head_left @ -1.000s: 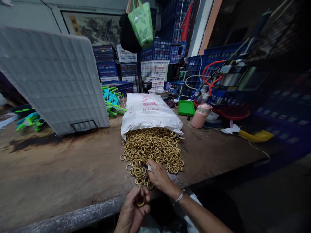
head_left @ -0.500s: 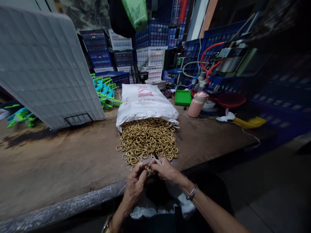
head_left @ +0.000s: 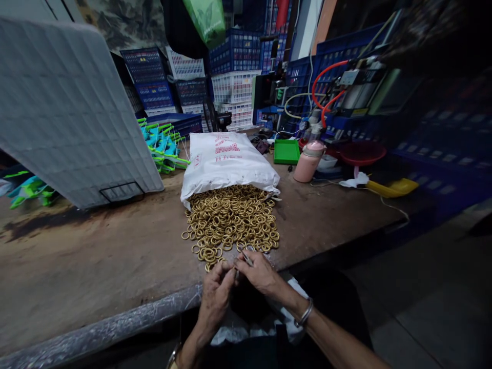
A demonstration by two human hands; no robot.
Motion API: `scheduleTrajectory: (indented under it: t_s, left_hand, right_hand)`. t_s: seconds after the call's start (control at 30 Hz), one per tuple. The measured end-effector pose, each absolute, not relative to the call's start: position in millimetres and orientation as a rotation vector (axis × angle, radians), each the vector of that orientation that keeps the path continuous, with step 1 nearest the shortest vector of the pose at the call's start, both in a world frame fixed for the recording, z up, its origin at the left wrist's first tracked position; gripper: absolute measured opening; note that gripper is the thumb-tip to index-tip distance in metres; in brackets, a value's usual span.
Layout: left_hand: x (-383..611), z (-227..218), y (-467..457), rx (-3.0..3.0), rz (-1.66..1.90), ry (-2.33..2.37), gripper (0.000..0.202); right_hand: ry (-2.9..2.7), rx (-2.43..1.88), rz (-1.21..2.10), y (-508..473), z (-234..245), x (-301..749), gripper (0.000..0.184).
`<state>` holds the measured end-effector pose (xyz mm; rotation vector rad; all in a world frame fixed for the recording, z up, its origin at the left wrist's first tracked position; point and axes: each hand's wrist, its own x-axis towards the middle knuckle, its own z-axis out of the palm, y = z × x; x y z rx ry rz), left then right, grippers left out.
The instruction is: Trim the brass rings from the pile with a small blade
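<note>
My left hand [head_left: 217,292] is at the table's front edge, its thumb and fingers pinched on a small gold-coloured ring mostly hidden by the fingertips. Right beside it, my right hand [head_left: 259,271] is closed on a slim knife-like tool [head_left: 247,259], whose end sticks up past the index finger. The tips of both hands meet at the ring. Just beyond them, a heap of gold-coloured rings [head_left: 230,218] spills from the mouth of a white printed sack [head_left: 230,161] lying on the table.
A large pale ribbed panel [head_left: 77,113] stands at the left on the wooden table [head_left: 96,266]. Blue and green plastic pieces [head_left: 165,146] lie behind it. Toward the right are a green tray [head_left: 286,152], a pink bottle [head_left: 308,163], a red bowl [head_left: 363,154] and a yellow scoop [head_left: 392,188].
The knife-like tool in my right hand has tilted lower, and my fingertips have closed in over the ring, which showed more before. The view has shifted slightly.
</note>
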<state>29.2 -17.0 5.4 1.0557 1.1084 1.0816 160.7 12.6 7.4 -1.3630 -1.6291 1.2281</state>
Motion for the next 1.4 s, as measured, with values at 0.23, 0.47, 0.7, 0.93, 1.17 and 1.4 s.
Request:
scheduleTrajectory:
  t_s: [0.23,0.47,0.7,0.93,1.17,1.4]
  left_hand:
    - [30.9,7.9,-22.3,0.849,0.973,1.001,0.029]
    - [31.8,6.5,-18.6,0.814,1.011,1.081,0.035]
    - [28.6,-10.4,-16.9,0.861,1.067,1.096,0.031]
    - [28.0,8.2,-34.8,0.946,1.012,1.052,0.031]
    - [1.9,2.5,-50.1,0.527,1.038,0.975,0.029]
    - [-14.8,-5.7,-55.9,0.423,1.115,0.991,0.022]
  right_hand:
    - [-1.633,-1.327,1.259,15.9,1.9,159.9,0.024]
    - [-2.004,-1.423,0.901,7.2,-4.7,165.9,0.014]
    - [-2.272,-1.480,0.661,0.5,-10.5,164.6,0.029]
    - [-2.289,-1.689,0.576,9.7,-7.1,164.7,0.021]
    - [-2.248,-1.630,0.504,10.7,-14.5,157.9,0.015]
    - [-2.279,-1.561,0.511,8.9,-12.3,143.2,0.020]
